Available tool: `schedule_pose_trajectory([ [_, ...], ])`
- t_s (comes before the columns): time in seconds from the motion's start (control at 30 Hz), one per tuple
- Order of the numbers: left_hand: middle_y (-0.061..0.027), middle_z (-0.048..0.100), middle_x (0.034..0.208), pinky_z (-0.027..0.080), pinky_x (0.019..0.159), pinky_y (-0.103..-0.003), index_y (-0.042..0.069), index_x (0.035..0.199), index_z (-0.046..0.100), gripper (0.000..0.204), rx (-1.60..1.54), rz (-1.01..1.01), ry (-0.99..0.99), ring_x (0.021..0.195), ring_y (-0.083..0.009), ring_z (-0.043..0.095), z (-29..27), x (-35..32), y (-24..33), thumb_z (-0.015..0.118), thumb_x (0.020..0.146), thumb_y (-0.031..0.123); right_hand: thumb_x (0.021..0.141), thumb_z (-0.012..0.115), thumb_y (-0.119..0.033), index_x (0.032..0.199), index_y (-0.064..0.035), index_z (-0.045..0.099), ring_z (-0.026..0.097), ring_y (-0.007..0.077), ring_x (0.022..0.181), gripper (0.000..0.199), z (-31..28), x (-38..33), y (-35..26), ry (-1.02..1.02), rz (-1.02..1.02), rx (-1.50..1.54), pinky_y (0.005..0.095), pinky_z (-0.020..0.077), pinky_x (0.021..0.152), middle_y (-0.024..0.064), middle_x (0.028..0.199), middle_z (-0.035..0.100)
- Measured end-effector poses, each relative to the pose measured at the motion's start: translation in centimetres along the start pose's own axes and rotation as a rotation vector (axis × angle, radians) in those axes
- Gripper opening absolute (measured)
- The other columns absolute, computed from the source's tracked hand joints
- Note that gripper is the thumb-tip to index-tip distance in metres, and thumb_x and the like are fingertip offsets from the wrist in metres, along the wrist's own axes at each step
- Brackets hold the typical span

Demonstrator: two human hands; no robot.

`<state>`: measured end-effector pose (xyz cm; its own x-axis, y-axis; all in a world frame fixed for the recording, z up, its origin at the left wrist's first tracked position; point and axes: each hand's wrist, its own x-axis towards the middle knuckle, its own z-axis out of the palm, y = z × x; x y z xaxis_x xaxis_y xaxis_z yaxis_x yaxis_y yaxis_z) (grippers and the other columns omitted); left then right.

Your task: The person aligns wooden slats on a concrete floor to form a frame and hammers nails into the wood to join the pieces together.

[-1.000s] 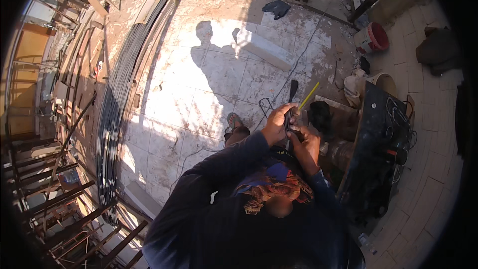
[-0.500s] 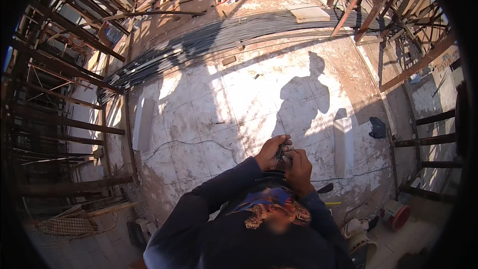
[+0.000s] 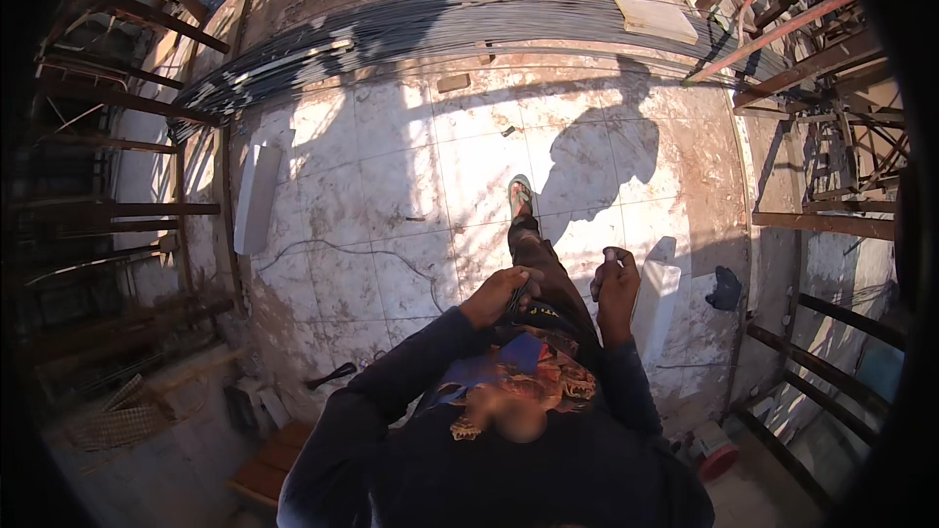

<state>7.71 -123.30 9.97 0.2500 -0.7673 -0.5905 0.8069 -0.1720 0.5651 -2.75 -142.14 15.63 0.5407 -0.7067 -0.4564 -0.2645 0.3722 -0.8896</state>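
Small dark object (image 3: 521, 295) sat in the left hand (image 3: 497, 295), just below frame centre, in front of the person's waist. Fingers curled around it; the object showed only as a dark sliver past the fingertips, kind not determinable.

Right hand (image 3: 616, 284) was at 3 o'clock from the left hand, apart from it, raised slightly higher. Fingers were bunched into a loose fist with the tips pinched together at the top; could not tell whether anything was pinched between them.

Both forearms in dark sleeves (image 3: 391, 381) entered from the lower edge. A patterned orange and blue cloth (image 3: 528, 372) lay across the chest between them.

At 12 o'clock from the hands, one leg in dark trousers (image 3: 543, 264) extended forward, ending in a sandalled foot (image 3: 520, 198) on the pale tiled floor (image 3: 391, 186). The person's shadow (image 3: 597, 161) fell on the tiles toward 1 o'clock.

A thin cable (image 3: 362, 254) trailed across the floor at 10 o'clock. A pale board (image 3: 256, 198) lay farther out at 9 to 10 o'clock. A long bundle of dark steel rods (image 3: 440, 29) curved across the far side at 12 o'clock. Rusty metal frames (image 3: 812, 49) stood at 2 o'clock, more at 9 o'clock.

A dark cloth-like item (image 3: 724, 288) lay at 3 o'clock. A red and white round container (image 3: 712, 450) sat at 5 o'clock. A dark hand tool (image 3: 333, 374) lay at 8 o'clock.
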Motion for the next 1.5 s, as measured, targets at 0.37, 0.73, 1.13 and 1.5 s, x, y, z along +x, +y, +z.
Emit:
schedule_pose_trajectory([
  [0.37, -0.0134, 0.061, 0.109, 0.056, 0.078, -0.031, -0.003, 0.129, 0.044, 0.032, -0.366, 0.205, 0.186, 0.088, -0.0161, 0.063, -3.7, 6.5, 18.7, 0.046, 0.098, 0.005, 0.094, 0.052, -0.004, 0.130, -0.0031, 0.049, 0.059, 0.0291, 0.114, 0.037, 14.8, 25.6, -14.2, -0.725, 0.118, 0.384, 0.0448, 0.0468, 0.101, 0.0132, 0.122, 0.058],
  [0.73, -0.0155, 0.061, 0.112, 0.061, 0.068, -0.031, -0.003, 0.129, 0.043, 0.037, -0.620, 0.397, 0.316, 0.081, -0.0206, 0.067, -20.5, 10.8, 33.7, 0.053, 0.094, 0.000, 0.092, 0.055, -0.003, 0.123, -0.0028, 0.056, 0.068, 0.0270, 0.094, 0.031, 37.5, 39.0, -16.9, -0.687, 0.255, 0.133, 0.0404, 0.0562, 0.084, 0.0095, 0.096, 0.065],
  [1.13, -0.0093, 0.059, 0.093, 0.042, 0.047, -0.023, -0.001, 0.126, 0.045, 0.031, -0.411, 0.386, 0.431, 0.055, -0.0087, 0.049, -43.1, 12.4, 60.5, 0.048, 0.096, 0.004, 0.097, 0.048, -0.009, 0.125, -0.0064, 0.053, 0.068, 0.0197, 0.073, 0.028, 54.6, 50.2, -20.7, -0.299, 0.036, -0.206, 0.0313, 0.0555, 0.062, 0.0061, 0.082, 0.063],
  [1.5, -0.0063, 0.060, 0.084, 0.036, 0.044, -0.023, -0.001, 0.120, 0.052, 0.026, -0.613, 0.520, 0.583, 0.053, -0.0085, 0.045, -52.2, 21.2, 73.3, 0.045, 0.099, 0.012, 0.087, 0.055, -0.009, 0.086, -0.0018, 0.062, 0.062, 0.0186, 0.060, 0.010, 45.2, 66.5, -4.7, -0.560, 0.183, -0.623, 0.0309, 0.0462, 0.048, 0.0084, 0.071, 0.064],
])
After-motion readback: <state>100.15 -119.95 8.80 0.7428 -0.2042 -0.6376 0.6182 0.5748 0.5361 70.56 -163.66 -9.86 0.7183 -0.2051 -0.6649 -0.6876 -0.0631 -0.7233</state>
